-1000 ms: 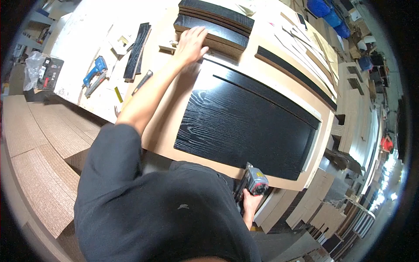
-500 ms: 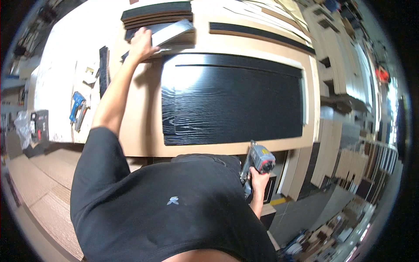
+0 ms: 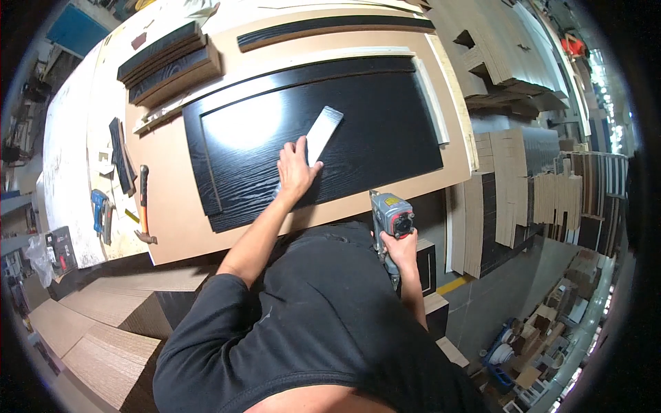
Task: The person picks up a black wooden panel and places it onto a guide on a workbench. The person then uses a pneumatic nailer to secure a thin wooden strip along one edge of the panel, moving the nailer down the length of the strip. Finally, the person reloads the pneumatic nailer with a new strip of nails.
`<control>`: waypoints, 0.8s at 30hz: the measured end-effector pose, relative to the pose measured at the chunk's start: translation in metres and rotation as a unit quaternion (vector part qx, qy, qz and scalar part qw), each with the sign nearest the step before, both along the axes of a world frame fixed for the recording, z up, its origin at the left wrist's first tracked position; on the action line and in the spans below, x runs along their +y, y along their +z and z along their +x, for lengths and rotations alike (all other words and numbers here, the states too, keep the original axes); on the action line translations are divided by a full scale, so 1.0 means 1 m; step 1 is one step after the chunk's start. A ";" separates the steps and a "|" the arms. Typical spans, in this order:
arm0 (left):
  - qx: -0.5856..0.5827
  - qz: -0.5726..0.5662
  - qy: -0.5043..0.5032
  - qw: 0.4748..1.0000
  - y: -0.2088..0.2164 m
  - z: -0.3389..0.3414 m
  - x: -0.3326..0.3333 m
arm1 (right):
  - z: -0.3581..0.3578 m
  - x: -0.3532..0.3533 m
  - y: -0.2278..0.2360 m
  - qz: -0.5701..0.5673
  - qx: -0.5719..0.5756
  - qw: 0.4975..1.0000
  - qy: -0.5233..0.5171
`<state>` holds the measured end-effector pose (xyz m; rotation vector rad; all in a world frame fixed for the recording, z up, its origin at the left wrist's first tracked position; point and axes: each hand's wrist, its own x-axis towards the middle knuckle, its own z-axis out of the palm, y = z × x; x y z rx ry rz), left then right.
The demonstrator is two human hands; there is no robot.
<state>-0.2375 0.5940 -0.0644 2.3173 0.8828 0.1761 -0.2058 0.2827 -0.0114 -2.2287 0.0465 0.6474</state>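
A black wood-grain panel (image 3: pixel 344 131) with raised edging along its far and left sides lies on the workbench in front of me. Above its middle, my left hand (image 3: pixel 296 168) is closed on a short flat strip (image 3: pixel 323 134), whose top looks silvery white with glare. The strip slants away to the right; whether it touches the panel I cannot tell. By the bench's near edge, my right hand (image 3: pixel 401 248) is wrapped round the handle of a grey nail gun (image 3: pixel 392 215), its nose close to the panel's near edge.
Stacked black-faced strips (image 3: pixel 175 72) stand at the far left of the bench, and a long black strip (image 3: pixel 337 29) lies behind the panel. Left of the panel are a hammer (image 3: pixel 144 199) and a blue staple gun (image 3: pixel 102 213). Stacked boards (image 3: pixel 506 186) stand to the right.
My left hand has carried the strip from beside the stack at the far left to over the panel. The nail gun stays in my right hand, slightly farther forward. The view has turned, revealing the hammer.
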 end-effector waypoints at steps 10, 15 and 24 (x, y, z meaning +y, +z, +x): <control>0.048 0.094 -0.245 0.964 -0.021 0.101 -0.076 | 0.066 -0.086 0.007 0.061 0.077 0.981 -0.169; 0.045 0.138 -0.256 0.956 -0.036 0.178 -0.112 | 0.112 -0.111 0.022 0.096 0.059 0.970 -0.214; 0.173 0.087 -0.356 0.914 -0.017 0.303 -0.138 | 0.172 -0.121 0.034 0.184 0.025 0.950 -0.253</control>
